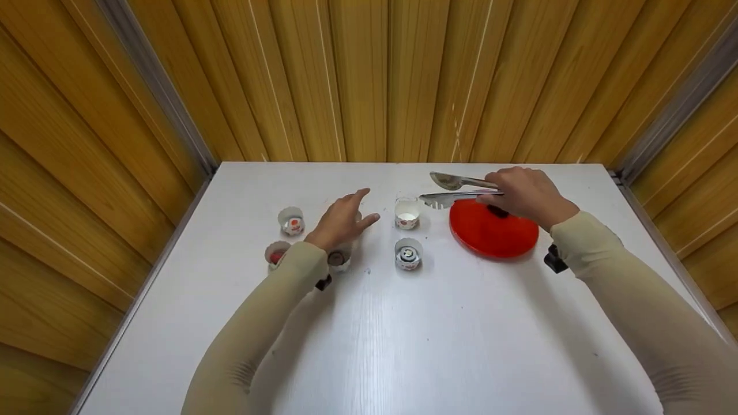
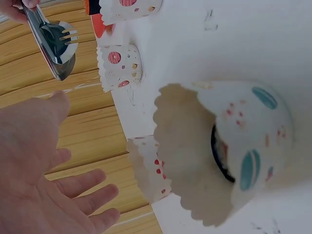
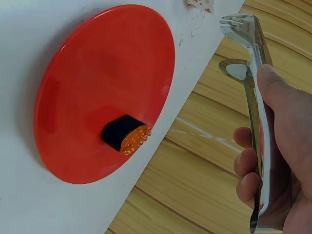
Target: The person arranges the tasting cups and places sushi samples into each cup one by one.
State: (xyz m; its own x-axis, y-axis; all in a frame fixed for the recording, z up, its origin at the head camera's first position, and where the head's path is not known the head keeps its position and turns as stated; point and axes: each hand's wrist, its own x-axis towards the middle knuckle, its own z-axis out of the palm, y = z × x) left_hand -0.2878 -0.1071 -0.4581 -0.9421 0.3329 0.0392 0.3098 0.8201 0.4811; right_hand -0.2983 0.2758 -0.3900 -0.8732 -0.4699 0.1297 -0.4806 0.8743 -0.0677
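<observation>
My right hand grips metal tongs, their two arms spread apart with nothing between the tips. Below them lies a red plate carrying one sushi roll, black-wrapped with orange roe on its end. My left hand hovers over the paper cups, fingers spread, holding nothing. Large in the left wrist view is a scalloped paper cup with a dark-rimmed piece inside. Another cup stands beyond it, partly hidden by my hand in the head view.
Right of my left hand stand a white-looking cup and, nearer, a cup with a dark-ringed piece. Two more cups, a far one and a near one, sit at the left. Wood-patterned walls enclose the white table.
</observation>
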